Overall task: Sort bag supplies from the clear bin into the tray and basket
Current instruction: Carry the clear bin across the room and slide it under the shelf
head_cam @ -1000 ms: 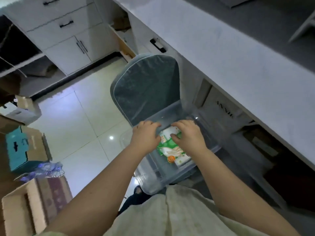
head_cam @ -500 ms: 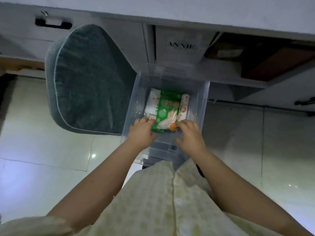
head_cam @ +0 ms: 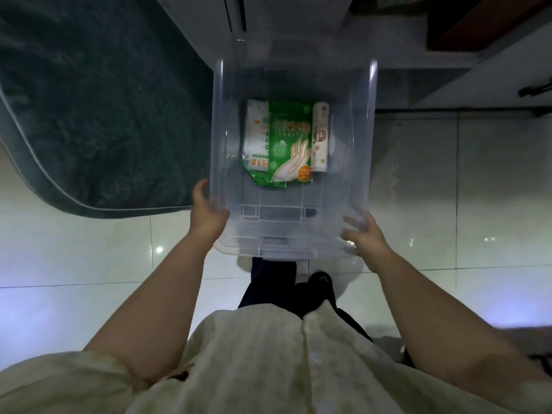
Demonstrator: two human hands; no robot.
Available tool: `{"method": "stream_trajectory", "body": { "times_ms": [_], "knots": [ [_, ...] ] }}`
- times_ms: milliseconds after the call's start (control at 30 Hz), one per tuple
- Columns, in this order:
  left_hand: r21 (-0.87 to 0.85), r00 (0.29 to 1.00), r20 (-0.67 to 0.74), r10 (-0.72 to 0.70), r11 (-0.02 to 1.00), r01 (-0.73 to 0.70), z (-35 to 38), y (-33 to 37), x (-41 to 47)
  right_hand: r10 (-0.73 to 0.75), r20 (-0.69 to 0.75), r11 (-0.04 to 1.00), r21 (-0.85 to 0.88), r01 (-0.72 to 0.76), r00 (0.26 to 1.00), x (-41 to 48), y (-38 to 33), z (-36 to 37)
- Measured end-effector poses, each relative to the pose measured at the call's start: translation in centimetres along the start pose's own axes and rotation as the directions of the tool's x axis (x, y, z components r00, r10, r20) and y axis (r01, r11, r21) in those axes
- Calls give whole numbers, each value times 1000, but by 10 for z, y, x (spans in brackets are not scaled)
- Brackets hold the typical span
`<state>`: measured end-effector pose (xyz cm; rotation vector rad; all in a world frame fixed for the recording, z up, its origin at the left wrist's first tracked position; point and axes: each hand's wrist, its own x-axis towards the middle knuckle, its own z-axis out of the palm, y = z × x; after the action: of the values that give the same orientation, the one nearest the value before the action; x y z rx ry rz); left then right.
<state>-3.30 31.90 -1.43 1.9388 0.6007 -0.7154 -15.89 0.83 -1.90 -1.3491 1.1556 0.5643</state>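
A clear plastic bin (head_cam: 363, 138) fills the middle of the head view, seen from above. Inside lie a green glove packet (head_cam: 288, 144), a white and green packet (head_cam: 254, 135) to its left, and a white roll (head_cam: 320, 135) to its right. My left hand (head_cam: 206, 213) grips the bin's near left corner, fingers wrapped over the rim. My right hand (head_cam: 363, 239) holds the near right corner, fingers spread against the wall. Neither the tray nor the basket is in view.
A dark teal cushioned chair (head_cam: 89, 94) sits close on the left, touching the bin's side. White cabinet fronts (head_cam: 292, 16) rise behind the bin. Glossy pale floor tiles (head_cam: 448, 189) lie below and to the right. My legs and a shoe (head_cam: 321, 279) show under the bin.
Both hands left the packets inside the bin and moved outward to its near corners. The view tilted down and the bin now appears much closer.
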Motion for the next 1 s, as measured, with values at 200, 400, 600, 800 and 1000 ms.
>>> {"method": "stream_trajectory", "body": {
  "times_ms": [200,400,600,800,1000],
  "knots": [
    [-74,971,185,-155,983,171,2,7,-9,-26,-35,983,180,32,999,-13,0,-12],
    [-60,918,388,-84,991,116,27,63,-47,-125,69,895,439,82,990,-60,-4,-89],
    [38,831,555,-31,999,12,125,126,-101,-122,-96,722,674,155,988,-119,55,-183],
    [-43,641,738,209,964,-264,266,188,-187,-105,-326,543,773,329,940,-165,113,-307],
    [-171,579,735,354,922,-346,414,210,-303,-132,-482,428,760,489,866,-200,158,-457]
  ]
}}
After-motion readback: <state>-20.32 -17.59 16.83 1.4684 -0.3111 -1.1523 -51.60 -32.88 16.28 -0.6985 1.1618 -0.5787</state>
